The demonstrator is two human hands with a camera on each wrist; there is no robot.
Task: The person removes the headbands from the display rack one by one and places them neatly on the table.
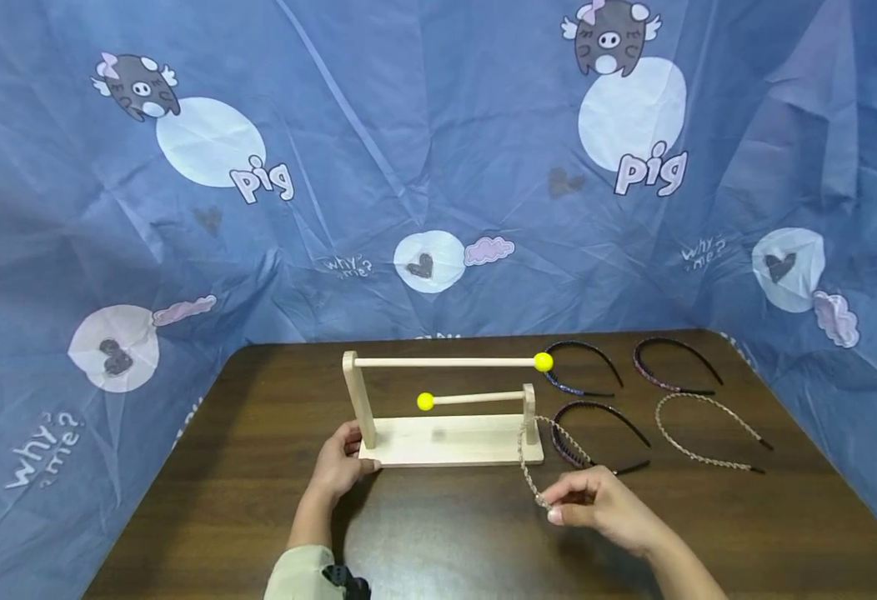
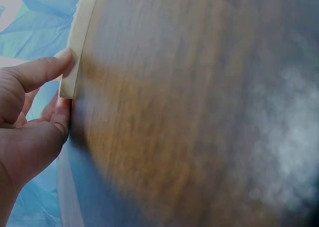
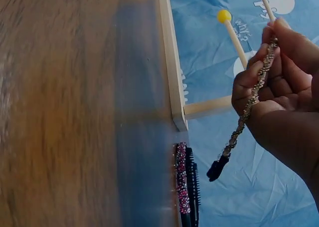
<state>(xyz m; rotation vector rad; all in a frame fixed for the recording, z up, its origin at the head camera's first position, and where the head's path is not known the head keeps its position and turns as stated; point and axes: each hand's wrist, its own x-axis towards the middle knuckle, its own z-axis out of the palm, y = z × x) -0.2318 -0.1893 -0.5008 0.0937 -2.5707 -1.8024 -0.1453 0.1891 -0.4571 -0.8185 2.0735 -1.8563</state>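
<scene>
A pale wooden stand (image 1: 446,452) has a low post on the right and a tall one on the left, each with a horizontal rod ending in a yellow ball (image 1: 543,362). My left hand (image 1: 337,464) grips the left end of its base, thumb on the front edge, as the left wrist view shows. Between thumb and fingers, my right hand (image 1: 605,505) pinches a beaded headband (image 1: 526,473) by one arm. The band's arch overlaps the stand's right post in the head view. In the right wrist view the beaded arm (image 3: 252,97) ends in a dark tip.
On the brown table (image 1: 438,533), to the right of the stand, lie a blue headband (image 1: 558,386), a pink-and-dark one (image 1: 656,383), a dark toothed one (image 1: 569,450) and a beige beaded one (image 1: 709,460). A blue printed cloth (image 1: 438,167) hangs behind.
</scene>
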